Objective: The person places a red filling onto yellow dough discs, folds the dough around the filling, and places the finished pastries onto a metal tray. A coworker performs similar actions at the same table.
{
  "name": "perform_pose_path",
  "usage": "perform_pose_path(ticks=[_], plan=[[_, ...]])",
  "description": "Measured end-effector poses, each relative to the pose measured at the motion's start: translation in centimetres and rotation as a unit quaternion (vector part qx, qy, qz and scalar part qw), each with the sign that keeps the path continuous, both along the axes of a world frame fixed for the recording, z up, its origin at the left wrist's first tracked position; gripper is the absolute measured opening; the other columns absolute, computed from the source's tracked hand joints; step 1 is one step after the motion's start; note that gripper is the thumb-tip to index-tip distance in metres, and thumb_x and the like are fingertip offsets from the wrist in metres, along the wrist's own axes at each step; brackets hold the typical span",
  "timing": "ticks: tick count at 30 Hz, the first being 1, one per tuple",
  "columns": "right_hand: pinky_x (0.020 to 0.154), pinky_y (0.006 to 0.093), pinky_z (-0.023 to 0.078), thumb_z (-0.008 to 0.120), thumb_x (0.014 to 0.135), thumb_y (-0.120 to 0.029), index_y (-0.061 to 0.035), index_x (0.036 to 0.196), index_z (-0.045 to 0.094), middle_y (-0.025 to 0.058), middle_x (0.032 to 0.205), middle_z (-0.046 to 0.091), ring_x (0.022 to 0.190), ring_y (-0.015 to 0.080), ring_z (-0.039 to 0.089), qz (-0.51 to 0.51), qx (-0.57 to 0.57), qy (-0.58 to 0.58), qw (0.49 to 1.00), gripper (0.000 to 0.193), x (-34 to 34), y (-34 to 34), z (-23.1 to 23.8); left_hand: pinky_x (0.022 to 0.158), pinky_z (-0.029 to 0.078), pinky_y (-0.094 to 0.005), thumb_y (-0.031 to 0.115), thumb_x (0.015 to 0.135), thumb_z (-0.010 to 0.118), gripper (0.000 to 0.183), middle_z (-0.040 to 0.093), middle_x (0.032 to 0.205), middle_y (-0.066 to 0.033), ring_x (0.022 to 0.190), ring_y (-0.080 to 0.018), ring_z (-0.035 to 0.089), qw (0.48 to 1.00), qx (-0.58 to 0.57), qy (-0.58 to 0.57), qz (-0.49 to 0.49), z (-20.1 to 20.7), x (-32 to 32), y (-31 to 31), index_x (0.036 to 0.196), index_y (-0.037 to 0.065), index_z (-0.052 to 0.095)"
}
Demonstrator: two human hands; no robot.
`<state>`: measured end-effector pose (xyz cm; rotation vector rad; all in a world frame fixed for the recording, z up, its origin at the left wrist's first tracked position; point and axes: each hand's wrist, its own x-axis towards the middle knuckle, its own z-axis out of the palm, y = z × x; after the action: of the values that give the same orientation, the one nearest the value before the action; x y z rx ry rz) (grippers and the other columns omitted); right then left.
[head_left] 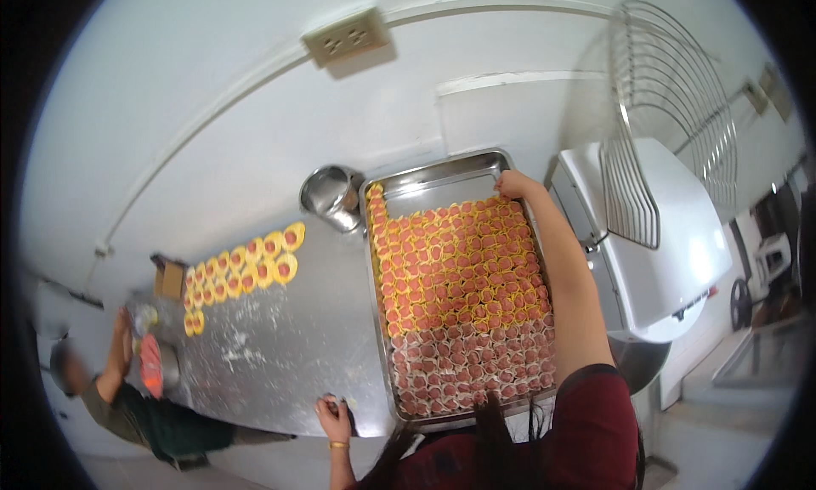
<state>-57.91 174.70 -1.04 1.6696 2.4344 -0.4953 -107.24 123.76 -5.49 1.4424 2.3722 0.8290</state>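
A large metal tray [442,182] holds tight rows of small open-topped dumplings with pink filling. Yellow-wrapped dumplings [463,269] fill its middle, one column reaching up the left side; pale-wrapped dumplings [467,367] lie in the near part. At the tray's far right corner, my right hand [512,184] is closed, fingertips just inside the rim; whatever they pinch is hidden. My left hand [334,418] is by the table's front edge, left of the tray, with curled fingers around something small that I cannot make out. Flat yellow wrappers topped with filling [263,250] lie in rows farther left.
A metal pot [331,192] stands beside the tray's far left corner. White powder dusts the steel table [297,345]. At far left, a co-worker [161,422] reaches near a bowl of pink filling [151,367]. A white machine [654,243] with a wire guard [629,184] stands right.
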Motion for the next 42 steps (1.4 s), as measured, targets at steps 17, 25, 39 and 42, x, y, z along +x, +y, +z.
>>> perform_pose_path(ticks=[17,25,39,42], plan=[[0.081,0.0369,0.052,0.059,0.075,-0.008,-0.0103,0.103,0.07,0.0136,0.101,0.068,0.092,0.0281,0.065,-0.034,-0.022,0.052,0.998,0.03,-2.1,-3.3,2.8,0.069,0.044,-0.0327,0.008,0.079,0.065,0.023,0.044,0.093,-0.0105,0.074,-0.0223,0.049,0.997,0.005,-0.078,0.003,-0.9,-0.1,-0.8,0.095,0.001,0.05],[0.08,0.04,0.052,0.063,0.074,-0.014,-0.006,0.098,0.07,0.0168,0.104,0.066,0.094,0.0325,0.064,-0.035,0.022,0.092,0.995,0.026,-2.3,-3.0,0.7,0.067,0.044,-0.0317,0.007,0.08,0.065,0.021,0.045,0.091,-0.0109,0.072,-0.0208,0.05,0.997,0.018,-0.07,0.001,-0.9,-0.3,-1.5,0.095,0.002,0.05],[0.076,0.0448,0.051,0.054,0.074,-0.011,0.0042,0.083,0.067,0.0283,0.091,0.063,0.09,0.0402,0.063,-0.072,0.092,0.052,0.992,0.022,-6.1,-3.9,-3.4,0.07,0.043,-0.0345,0.009,0.077,0.065,0.024,0.045,0.089,-0.0115,0.077,-0.0251,0.049,0.998,-0.002,-0.054,0.008,-0.7,-4.9,-3.4,0.096,0.003,0.051],[0.075,0.045,0.05,0.058,0.074,-0.017,0.0052,0.081,0.067,0.0279,0.092,0.063,0.087,0.0418,0.062,-0.088,0.08,0.09,0.989,0.024,-7.4,-5.3,-4.2,0.066,0.046,-0.0341,0.01,0.076,0.067,0.027,0.046,0.088,-0.0112,0.073,-0.0237,0.05,0.999,0.018,-0.041,0.006,-0.3,-6.7,-5.8,0.098,0.006,0.052]])
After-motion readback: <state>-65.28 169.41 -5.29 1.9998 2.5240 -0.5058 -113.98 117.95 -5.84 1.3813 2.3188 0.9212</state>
